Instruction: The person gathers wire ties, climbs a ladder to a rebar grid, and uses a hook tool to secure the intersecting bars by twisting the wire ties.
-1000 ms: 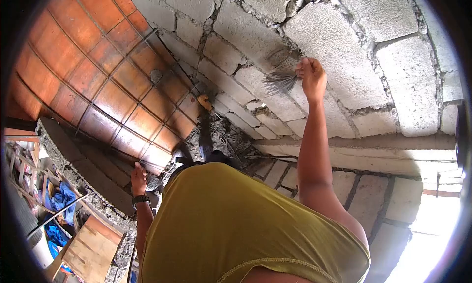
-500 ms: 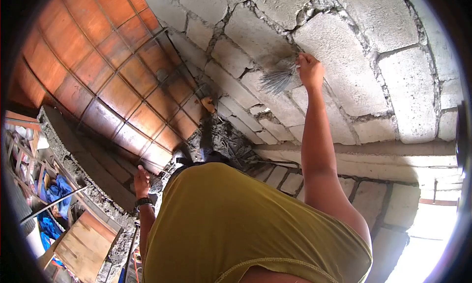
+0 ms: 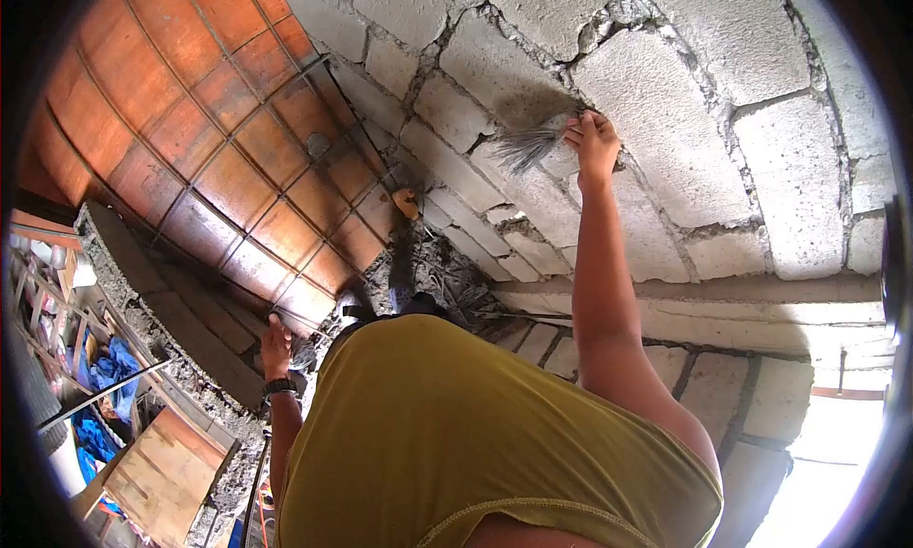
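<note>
Up against the block wall [image 3: 656, 120], my right hand [image 3: 595, 146] pinches a bundle of thin grey wires [image 3: 526, 149]. The loose ends fan out to the left, over the blocks. My left hand [image 3: 276, 348], with a dark watch [image 3: 280, 386] on the wrist, is low on the left beside the concrete ledge [image 3: 214, 358]. Its fingers look curled, but what they hold is hidden. Some grey, bristly strands show just right of that hand, close to my olive shirt [image 3: 495, 424]. A grid of steel bars [image 3: 228, 144] lies over orange-brown panels above the left hand.
Rubble [image 3: 442, 277] and scraps lie at the foot of the wall near my feet. An orange-brown piece [image 3: 406, 203] sits in the corner. Beyond the ledge are blue cloth [image 3: 114, 377], timber and a plywood board [image 3: 162, 477]. A concrete beam [image 3: 685, 305] runs along the right.
My right hand has shifted slightly left and turned, and the wire bundle has swung a little up and left with it. The left hand has barely moved.
</note>
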